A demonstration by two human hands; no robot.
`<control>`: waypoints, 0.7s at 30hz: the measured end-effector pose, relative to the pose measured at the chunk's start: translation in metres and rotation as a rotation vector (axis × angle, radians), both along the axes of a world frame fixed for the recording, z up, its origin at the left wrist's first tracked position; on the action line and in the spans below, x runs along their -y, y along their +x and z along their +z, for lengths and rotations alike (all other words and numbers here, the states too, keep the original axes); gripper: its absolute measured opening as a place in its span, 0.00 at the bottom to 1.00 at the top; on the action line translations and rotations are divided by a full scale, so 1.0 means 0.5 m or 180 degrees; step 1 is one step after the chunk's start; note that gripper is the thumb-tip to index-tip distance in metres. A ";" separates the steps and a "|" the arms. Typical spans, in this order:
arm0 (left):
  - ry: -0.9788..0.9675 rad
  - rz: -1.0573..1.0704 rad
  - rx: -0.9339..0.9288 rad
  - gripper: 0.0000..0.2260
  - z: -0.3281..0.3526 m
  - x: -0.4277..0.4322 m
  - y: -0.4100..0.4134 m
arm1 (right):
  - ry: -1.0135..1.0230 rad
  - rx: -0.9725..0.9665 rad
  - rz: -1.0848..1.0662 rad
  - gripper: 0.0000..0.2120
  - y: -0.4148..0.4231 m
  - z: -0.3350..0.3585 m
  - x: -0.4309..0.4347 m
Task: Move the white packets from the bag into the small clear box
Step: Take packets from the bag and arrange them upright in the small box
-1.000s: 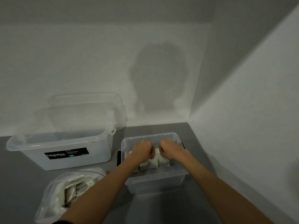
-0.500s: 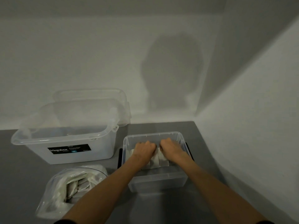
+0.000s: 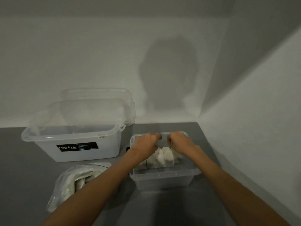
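The small clear box sits on the grey table near the right wall. Several white packets stand upright in a row inside it. My left hand and my right hand are both over the far half of the box, just behind the row, a small gap apart. Their fingers are curled in, and I see nothing gripped in them. The clear plastic bag lies at the front left, open, with more white packets inside. My left forearm crosses over its right edge.
A large clear Megabox tub stands at the back left, and its lid leans on the wall behind it. White walls close the table at the back and along the right.
Both hands have slid from the middle of the small box toward its far wall. The row of packets now shows in front of them. The view has shifted slightly.
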State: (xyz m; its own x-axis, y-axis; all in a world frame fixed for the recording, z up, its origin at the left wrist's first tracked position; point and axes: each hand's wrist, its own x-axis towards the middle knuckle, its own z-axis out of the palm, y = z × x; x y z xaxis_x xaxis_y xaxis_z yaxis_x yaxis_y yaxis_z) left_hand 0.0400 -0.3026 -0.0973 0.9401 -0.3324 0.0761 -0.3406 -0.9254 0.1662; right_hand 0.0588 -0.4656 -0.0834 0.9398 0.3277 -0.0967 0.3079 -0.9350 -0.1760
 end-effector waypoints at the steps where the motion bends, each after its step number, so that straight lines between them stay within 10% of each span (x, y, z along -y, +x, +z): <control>1: -0.0119 0.0037 0.0022 0.14 0.019 -0.013 -0.006 | 0.0032 0.0053 0.0001 0.11 -0.001 0.019 -0.002; 21: -0.0775 0.0555 -0.0439 0.05 0.071 -0.447 -0.225 | 0.1102 -0.0529 0.0907 0.06 -0.208 0.105 -0.436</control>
